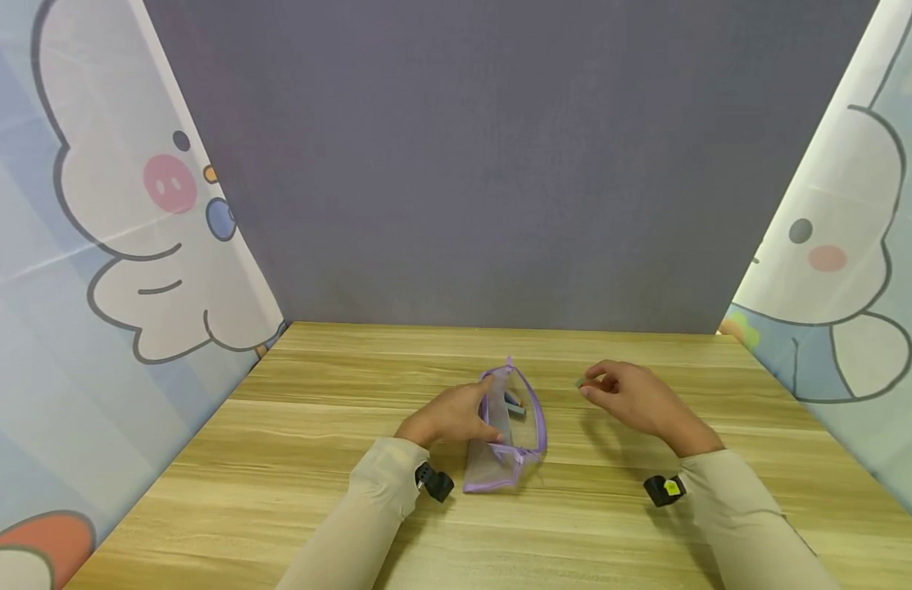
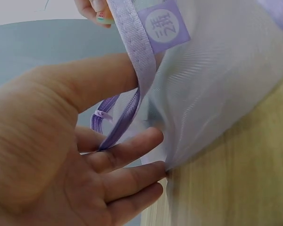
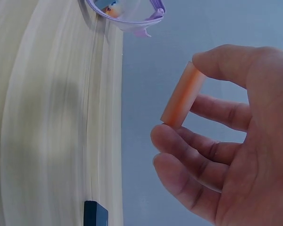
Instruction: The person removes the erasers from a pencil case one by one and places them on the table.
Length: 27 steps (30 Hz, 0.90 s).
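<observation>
A see-through mesh pouch (image 1: 491, 471) with purple zip edging stands on the table, its mouth spread wide. My left hand (image 1: 456, 412) holds the rim, with thumb and index finger hooked inside the edging (image 2: 140, 61) and the other fingers outside against the mesh. Inside the pouch lie a few small things (image 1: 514, 408), greyish-blue and orange; their kind is unclear. To the right of the pouch, above the table, my right hand (image 1: 636, 399) pinches a small orange block (image 3: 181, 96), eraser-like, between thumb and fingertips. A coloured print shows at its end in the left wrist view.
The wood-grain table (image 1: 279, 459) runs back to a dark grey panel (image 1: 500, 164). Cartoon-printed curtains (image 1: 28, 287) flank both sides. Black straps with small devices (image 1: 435, 482) sit on both wrists. A dark block-like thing (image 3: 95, 214) shows low in the right wrist view.
</observation>
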{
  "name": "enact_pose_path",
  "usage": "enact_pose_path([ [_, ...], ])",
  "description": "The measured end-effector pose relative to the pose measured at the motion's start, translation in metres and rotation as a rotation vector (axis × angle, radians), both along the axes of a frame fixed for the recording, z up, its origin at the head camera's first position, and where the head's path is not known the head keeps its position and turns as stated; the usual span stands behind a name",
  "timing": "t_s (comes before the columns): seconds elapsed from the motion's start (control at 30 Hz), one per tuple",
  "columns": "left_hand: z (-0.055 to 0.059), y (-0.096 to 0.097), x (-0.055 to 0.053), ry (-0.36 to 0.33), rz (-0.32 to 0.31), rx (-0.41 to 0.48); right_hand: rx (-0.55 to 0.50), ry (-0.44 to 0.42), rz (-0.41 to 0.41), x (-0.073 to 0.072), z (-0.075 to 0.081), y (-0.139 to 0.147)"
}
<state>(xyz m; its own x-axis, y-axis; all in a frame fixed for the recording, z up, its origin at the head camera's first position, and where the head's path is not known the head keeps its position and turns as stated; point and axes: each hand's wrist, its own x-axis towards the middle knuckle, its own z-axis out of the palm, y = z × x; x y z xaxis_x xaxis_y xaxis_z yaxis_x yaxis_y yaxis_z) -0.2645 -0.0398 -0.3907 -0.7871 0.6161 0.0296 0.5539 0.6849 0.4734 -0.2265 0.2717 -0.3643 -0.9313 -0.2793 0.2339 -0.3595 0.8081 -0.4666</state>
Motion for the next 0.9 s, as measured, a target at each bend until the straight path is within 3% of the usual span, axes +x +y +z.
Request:
enact_pose_path([
  [0.53, 0.002, -0.001, 0.002, -0.082, 0.026, -0.003, -0.005, 0.028, -0.016, -0.001, 0.001, 0.01],
  [0.9, -0.001, -0.001, 0.0, -0.085, 0.021, 0.017, 0.0, 0.014, -0.027, -0.001, 0.003, 0.016],
])
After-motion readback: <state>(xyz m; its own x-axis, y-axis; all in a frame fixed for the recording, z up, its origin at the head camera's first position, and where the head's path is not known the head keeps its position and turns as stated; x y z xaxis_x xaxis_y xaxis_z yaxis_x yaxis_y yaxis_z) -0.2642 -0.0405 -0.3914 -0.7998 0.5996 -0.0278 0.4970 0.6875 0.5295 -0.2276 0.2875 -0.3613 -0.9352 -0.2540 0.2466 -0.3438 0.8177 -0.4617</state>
